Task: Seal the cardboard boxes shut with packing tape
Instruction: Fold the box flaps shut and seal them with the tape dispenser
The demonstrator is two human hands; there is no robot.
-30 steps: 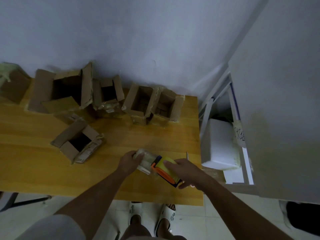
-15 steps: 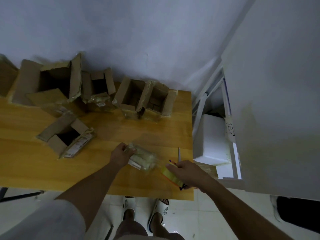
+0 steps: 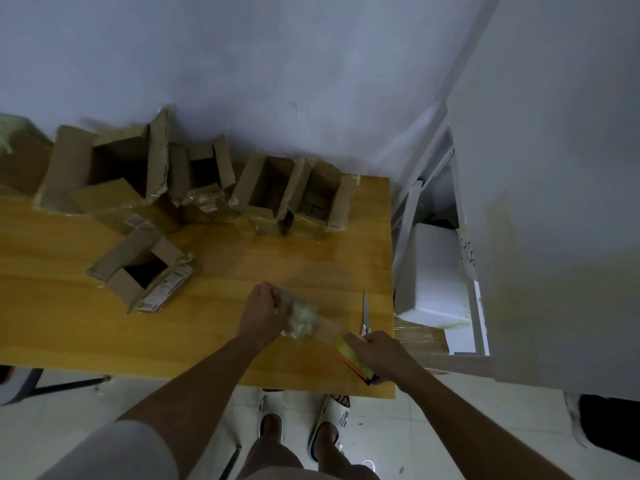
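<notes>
The left hand grips a crumpled wad of clear tape, glossy and wrinkled, its fingers curled around the near end. From the wad a thin, see-through strip of tape stretches to the tape dispenser, a flat yellow-and-orange wedge that the right hand holds with its fingers wrapped over the top. Both hands work close to the front right corner of the wooden table, whose smooth, grained top ends in a straight edge just below the dispenser.

A pair of scissors lies blade-up just beyond the right hand (only the slim metal blades and a bit of handle show).

The cardboard boxes stand open: a small box with a printed label lies alone mid-table, well apart from the hands, while a large box, a narrow box and two joined boxes line the back edge against the pale wall. Their flaps are rough, torn and fringed with old tape.

Bare wood lies between the hands and the boxes. A white foam block sits off the right edge.
</notes>
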